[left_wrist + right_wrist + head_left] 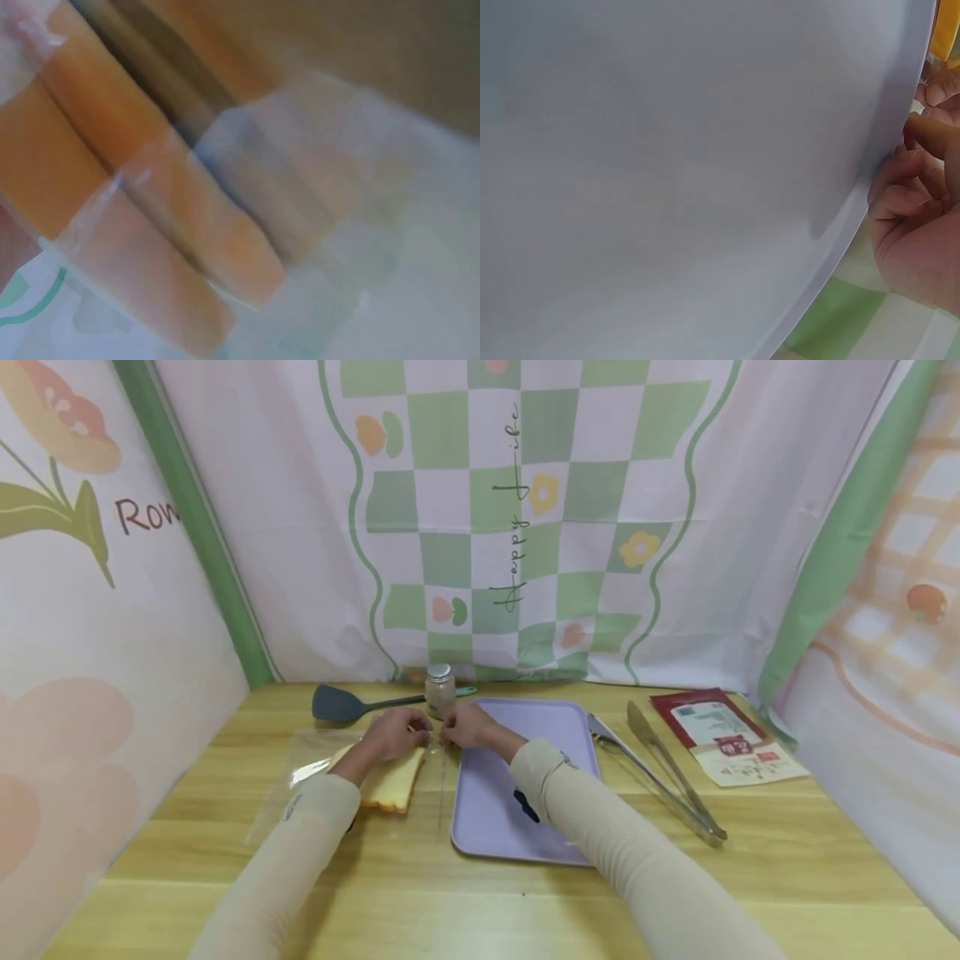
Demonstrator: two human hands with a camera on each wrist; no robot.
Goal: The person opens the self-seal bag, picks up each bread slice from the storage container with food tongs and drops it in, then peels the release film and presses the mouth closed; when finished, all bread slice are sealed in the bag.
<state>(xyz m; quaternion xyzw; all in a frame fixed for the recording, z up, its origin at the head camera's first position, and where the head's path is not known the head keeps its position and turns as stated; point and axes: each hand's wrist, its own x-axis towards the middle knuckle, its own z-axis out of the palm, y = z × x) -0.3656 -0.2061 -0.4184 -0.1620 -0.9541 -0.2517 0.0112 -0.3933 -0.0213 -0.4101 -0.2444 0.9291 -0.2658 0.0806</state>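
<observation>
Sliced bread (393,785) lies inside a clear plastic bag (431,802) on the table, left of a lilac tray (480,835). My left hand (396,733) is over the bread's far end and pinches the bag's right edge. Facing it, my right hand (469,725) pinches the same edge near the tray's far left corner. In the left wrist view, crusts of several bread slices (142,202) show blurrily through the plastic. Curled fingers of the right hand (915,217) appear beside the tray (682,172) in the right wrist view; the pinched plastic is mostly hidden there.
A glass jar with a metal lid (439,692) stands behind the hands, in front of a dark spatula's handle (393,702). Metal tongs (671,777) lie right of the tray, near a red and beige food pouch (727,735). Printed curtains (517,527) enclose the table.
</observation>
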